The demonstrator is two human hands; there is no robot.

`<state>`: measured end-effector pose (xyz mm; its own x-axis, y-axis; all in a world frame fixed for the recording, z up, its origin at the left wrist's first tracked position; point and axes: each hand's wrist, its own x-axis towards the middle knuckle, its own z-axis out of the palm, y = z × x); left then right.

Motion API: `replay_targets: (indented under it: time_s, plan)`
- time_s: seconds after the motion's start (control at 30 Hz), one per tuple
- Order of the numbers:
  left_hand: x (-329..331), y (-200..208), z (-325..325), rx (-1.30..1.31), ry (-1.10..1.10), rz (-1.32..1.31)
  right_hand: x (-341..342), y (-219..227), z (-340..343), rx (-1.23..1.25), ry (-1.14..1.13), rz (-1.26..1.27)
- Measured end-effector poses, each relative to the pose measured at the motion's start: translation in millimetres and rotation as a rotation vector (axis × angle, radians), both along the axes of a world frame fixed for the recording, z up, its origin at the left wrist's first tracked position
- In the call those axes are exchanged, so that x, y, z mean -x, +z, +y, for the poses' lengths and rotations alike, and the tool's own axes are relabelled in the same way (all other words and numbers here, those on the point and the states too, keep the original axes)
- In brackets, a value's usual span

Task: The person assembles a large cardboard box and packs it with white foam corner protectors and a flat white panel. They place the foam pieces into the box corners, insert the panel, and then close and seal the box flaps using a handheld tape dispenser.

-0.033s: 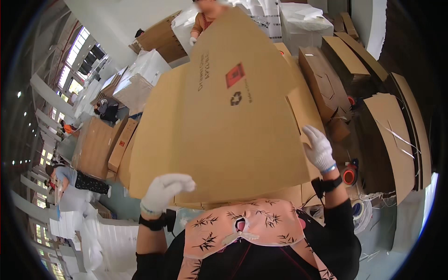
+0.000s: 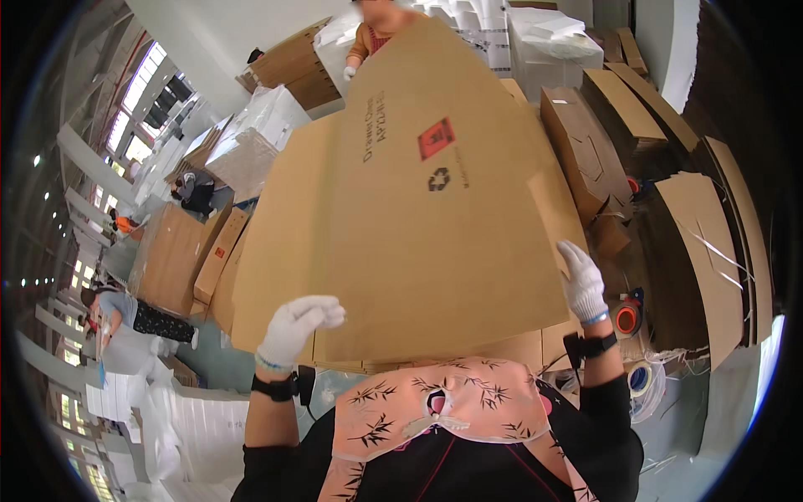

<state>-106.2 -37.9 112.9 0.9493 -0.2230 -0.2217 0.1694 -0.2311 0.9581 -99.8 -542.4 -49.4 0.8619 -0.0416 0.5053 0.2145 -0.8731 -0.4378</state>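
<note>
A large brown cardboard sheet or flattened carton (image 2: 418, 259) with dark print and a red square label stretches away in front of me, slightly blurred. My left hand (image 2: 299, 329), in a white knitted glove, is at its near left part, fingers stretched out together and pointing right; whether they touch the board is unclear. At the near right edge is my right hand (image 2: 582, 279), also gloved, with its fingers straight and pointing up along that edge. At the far end stands a co-worker (image 2: 376, 38), one gloved hand (image 2: 350, 74) beside the board.
More flat cardboard (image 2: 276, 243) lies beneath. To the right are a long brown carton (image 2: 581, 146), stacked cardboard sheets (image 2: 703, 251) with loose straps, and an orange-and-black tape dispenser (image 2: 627, 316). Wrapped stacks (image 2: 259, 134) stand far left; another person (image 2: 138, 316) is at left.
The cardboard has shifted slightly to the right, and my right hand has moved right along with its edge. My left hand has risen a little.
</note>
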Motion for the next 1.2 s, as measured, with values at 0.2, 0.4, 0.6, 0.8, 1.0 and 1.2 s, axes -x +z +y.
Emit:
replay_targets:
  time_s: [0.2, 0.4, 0.6, 0.8, 1.0, 1.2]
  plan:
    - [2.6, -160.3, 135.3, -1.209, 0.203, -0.037, 149.0, -102.6, -26.3, 0.022, -0.301, 0.425]
    - [124.8, -327.4, 253.9, -1.140, -0.237, 0.395, 168.5, -114.8, 26.0, 0.092, -0.191, 0.595]
    - [178.9, -332.5, 271.7, -1.004, -0.228, 0.745, 81.0, -83.7, 149.6, 0.256, 0.270, 0.468]
    - [176.5, -318.8, 307.2, -1.022, -0.180, 0.524, -0.6, -49.8, 358.0, 0.271, 0.958, 0.277]
    - [195.9, -368.8, 346.6, -1.099, -0.212, 0.233, 14.1, -77.6, 448.6, 0.446, 0.928, 0.132]
    - [242.7, -382.3, 379.9, -1.044, -0.155, 0.477, 8.2, -92.5, 453.8, 0.421, 0.948, 0.083]
